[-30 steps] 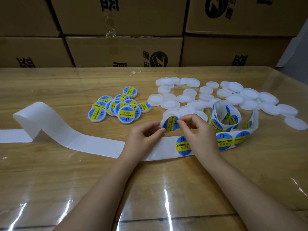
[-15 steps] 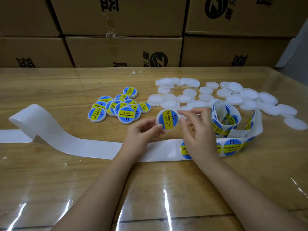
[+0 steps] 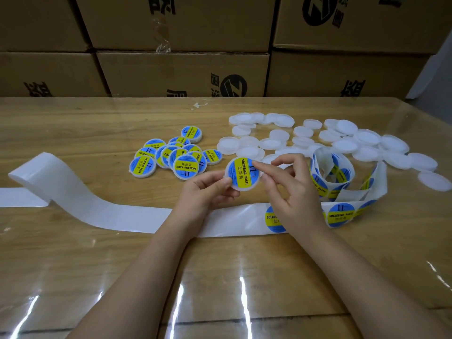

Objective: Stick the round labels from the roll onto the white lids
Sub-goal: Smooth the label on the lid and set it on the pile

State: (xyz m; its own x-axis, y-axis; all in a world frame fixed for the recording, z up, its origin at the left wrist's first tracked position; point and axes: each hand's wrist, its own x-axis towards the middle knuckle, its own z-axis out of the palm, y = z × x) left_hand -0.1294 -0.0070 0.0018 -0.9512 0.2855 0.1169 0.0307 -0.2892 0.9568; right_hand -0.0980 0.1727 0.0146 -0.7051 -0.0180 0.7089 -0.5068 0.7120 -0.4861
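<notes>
Stacked brown cardboard boxes (image 3: 183, 74) printed in black close off the back, behind a wooden bench (image 3: 73, 253) covered by a glossy clear sheet. Above the middle of the bench the left hand (image 3: 205, 192) pinches a white round plastic lid (image 3: 242, 173) by its rim at about eight o'clock. The lid's face is turned up toward the camera. A blue-and-yellow round label (image 3: 241, 167) already covers that face, its yellow band running along the twelve-to-six line. The right hand (image 3: 291, 192) comes in from four o'clock; its index fingertip rests on the label near two o'clock, and the other fingers are spread loosely and hold nothing.

From the held lid, the pile of labelled lids (image 3: 171, 155) lies at ten o'clock, nearer the left hand. The scatter of bare white lids (image 3: 342, 143) spreads from twelve to three o'clock, nearer the right hand. The loose coil of labels (image 3: 332, 174) sits at three o'clock. Its white backing strip (image 3: 97, 206) runs flat under both wrists and off toward nine o'clock, stripped bare on that side. The next label on the strip (image 3: 271, 218) shows at five o'clock, partly hidden under the right hand.

This label looks seated or nearly so. The likely sequel is a last press, then the left hand sets the lid on the pile at ten o'clock.
</notes>
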